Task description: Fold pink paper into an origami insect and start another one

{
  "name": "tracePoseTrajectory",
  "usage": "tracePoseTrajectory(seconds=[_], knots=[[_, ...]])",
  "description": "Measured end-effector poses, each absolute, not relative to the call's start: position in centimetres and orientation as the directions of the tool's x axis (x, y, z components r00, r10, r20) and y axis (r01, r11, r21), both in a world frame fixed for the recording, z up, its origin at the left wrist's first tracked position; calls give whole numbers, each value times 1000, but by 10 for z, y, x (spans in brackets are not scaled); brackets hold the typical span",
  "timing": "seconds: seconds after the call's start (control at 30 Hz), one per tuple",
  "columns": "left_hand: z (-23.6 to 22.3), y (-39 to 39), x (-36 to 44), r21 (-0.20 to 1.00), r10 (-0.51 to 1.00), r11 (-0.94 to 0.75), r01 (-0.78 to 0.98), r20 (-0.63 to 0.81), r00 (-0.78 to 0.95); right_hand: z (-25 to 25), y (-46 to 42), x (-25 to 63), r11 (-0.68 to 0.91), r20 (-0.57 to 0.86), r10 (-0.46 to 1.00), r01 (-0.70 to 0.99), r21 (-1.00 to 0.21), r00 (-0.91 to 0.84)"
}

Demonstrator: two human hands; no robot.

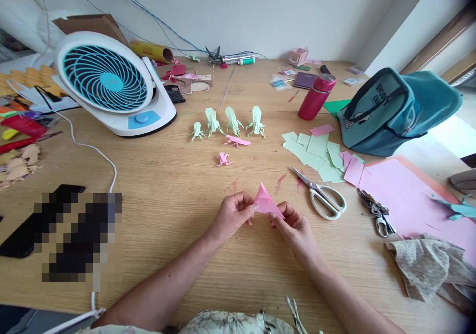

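Observation:
A small piece of pink origami paper [266, 200], folded into a triangle with its tip up, is held between both hands just above the table. My left hand [238, 212] pinches its left corner between thumb and fingers. At the lower right corner, my right hand [292, 222] grips the paper the same way. Beyond the hands sit a pink folded paper frog [223, 159] and a long pink folded figure [237, 141]. Several pale green paper figures [233, 121] stand in a row behind them. Scissors [323, 195] with white handles lie right of my hands.
Green paper pieces [316, 148] and a large pink sheet [412, 195] lie to the right, with keys [377, 212] and a cloth [433, 267]. Farther back are a pink flask [317, 97] and a teal bag [394, 111]. At left stand a fan [111, 81] and a black phone [40, 220].

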State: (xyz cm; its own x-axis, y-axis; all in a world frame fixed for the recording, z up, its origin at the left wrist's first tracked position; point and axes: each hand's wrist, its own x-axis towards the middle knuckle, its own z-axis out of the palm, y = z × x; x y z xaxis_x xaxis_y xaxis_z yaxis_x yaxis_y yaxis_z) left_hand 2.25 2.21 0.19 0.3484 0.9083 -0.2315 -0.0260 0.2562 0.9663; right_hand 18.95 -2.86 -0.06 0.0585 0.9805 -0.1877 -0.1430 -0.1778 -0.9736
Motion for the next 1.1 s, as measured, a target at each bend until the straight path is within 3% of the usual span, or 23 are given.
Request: tracePoseTrajectory(seconds=[0.43, 1.1], knots=[[1, 27, 22, 946, 923, 298, -124, -253, 289, 0, -28, 192, -231, -229, 973, -46, -972, -40], [8, 19, 23, 965, 880, 263, 11, -245, 407, -12, -32, 192, -177, -179, 982, 32, -984, -57]])
